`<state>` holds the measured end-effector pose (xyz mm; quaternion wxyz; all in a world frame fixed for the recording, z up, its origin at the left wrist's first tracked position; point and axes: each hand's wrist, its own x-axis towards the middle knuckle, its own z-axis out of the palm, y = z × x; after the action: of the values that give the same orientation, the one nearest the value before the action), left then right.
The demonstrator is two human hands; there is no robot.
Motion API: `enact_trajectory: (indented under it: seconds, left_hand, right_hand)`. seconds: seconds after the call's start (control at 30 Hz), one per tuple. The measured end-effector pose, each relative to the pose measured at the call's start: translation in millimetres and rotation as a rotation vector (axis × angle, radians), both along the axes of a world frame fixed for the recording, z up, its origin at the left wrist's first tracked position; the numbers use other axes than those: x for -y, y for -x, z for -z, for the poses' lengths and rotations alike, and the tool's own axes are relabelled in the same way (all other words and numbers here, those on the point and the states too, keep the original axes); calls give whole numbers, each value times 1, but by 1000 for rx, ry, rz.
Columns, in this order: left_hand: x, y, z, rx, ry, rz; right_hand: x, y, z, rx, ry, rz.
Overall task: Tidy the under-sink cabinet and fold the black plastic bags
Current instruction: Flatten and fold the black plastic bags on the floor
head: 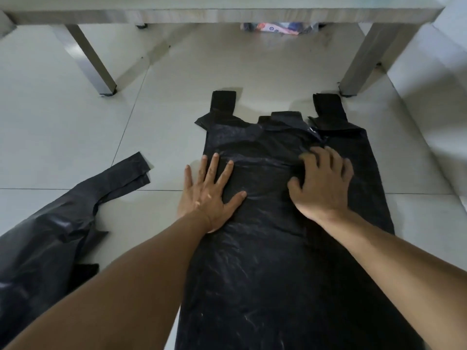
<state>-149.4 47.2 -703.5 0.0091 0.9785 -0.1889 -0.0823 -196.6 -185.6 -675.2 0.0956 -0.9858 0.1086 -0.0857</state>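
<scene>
Black plastic bag (265,261) lies flat on the floor (63,109): thin, limp, probably slippery. Left hand (209,195) presses it with fingers spread; right hand (322,183), fingers bent, bunches the film. Best taken at the edges or the far handles (223,102).

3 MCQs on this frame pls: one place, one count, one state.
1. Where is the crumpled bag?
A. left of the flat bag
B. on the table
C. under the flat bag

2. How many handle straps stick out at the flat bag's far end?
A. none
B. two
C. five

3. How is the left hand?
A. fist
B. flat, fingers spread
C. off the bag

A: it lies on the floor to the left.
B: one strap at each corner.
B: the palm presses on the bag's left edge.
</scene>
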Motion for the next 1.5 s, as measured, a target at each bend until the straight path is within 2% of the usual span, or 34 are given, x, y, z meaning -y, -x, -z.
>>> enact_trajectory:
  seconds: [0.1, 0.13, 0.23, 0.33, 0.5, 0.63, 0.73, 0.9, 1.13, 1.23, 1.3, 1.4, 1.43, 1.5]
  left_hand:
    - [0, 0, 2, 1, 3, -8]
    - [0, -1, 2, 1, 7, -10]
    - [0, -1, 2, -12, 20, -13]
    - [0, -2, 1, -15, 12, -14]
    - [1, -2, 0, -29, 30, -18]
    - [0, -1, -1, -30, 27, -14]
    - [0, -1, 0, -22, 23, -11]
    - [1, -1, 0, -8, 16, -13]
    - [0, 0, -1, -5, 48, -21]
    - [0, 1, 0, 3, 52, -42]
    - [0, 0, 0, 4, 58, -52]
    - [0, 0, 0, 4, 70, -63]
    - [0, 0, 0, 1, 73, -65]
    - [0, 0, 0, 3, 79, -72]
  right_hand:
    - [-38, -80, -28, -38, -230, -112]
    - [-50, -107, -36, -108, -272, -118]
    - [-75, -167, -47, -377, -226, -67]
    - [-86, -195, -59, -497, -426, -19]
    - [-92, -211, -75, -543, -872, 56]
    - [-88, -225, -86, -444, -1186, 144]
    - [-90, -229, -93, -293, -1303, 150]
    - [-80, -232, -84, -41, -1202, 150]
    - [-56, -237, -73, 56, -660, 58]
    - [-67, -226, -60, 111, -401, -114]
    - [-77, -213, -42, 34, -285, -276]
    - [-82, -195, -15, -336, -95, -378]
    - [-78, -190, -10, -347, -67, -376]
    - [-67, -180, -8, -184, -93, -343]
